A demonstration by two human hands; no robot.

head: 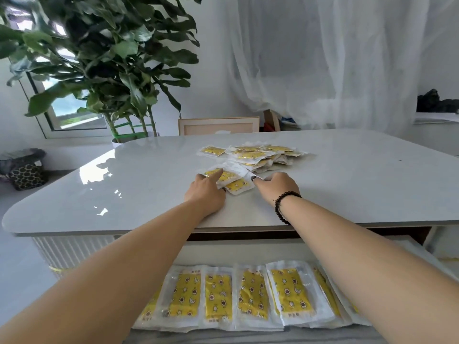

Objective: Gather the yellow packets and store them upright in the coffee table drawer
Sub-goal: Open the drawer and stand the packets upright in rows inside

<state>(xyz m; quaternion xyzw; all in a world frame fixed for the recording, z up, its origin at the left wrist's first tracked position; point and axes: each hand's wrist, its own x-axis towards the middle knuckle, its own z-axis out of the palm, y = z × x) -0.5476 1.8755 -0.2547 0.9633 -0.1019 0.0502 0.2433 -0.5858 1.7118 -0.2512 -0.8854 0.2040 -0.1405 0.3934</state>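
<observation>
A pile of yellow packets [258,155] in clear wrappers lies on the white coffee table [149,189]. Nearer me, a few loose packets [237,186] sit between my hands. My left hand [207,192] rests on one of them, its index finger stretched over the packet. My right hand [275,186] has curled fingers that pinch the edge of a wrapper beside the loose packets. Below the tabletop, the open drawer [248,249] holds a row of several yellow packets [250,296] that lean side by side against its front.
A large leafy potted plant [111,65] stands behind the table's far left corner. White sheer curtains [323,58] hang at the back. A patterned bag [26,176] sits on the floor at the left. A wooden frame [218,125] leans behind the table.
</observation>
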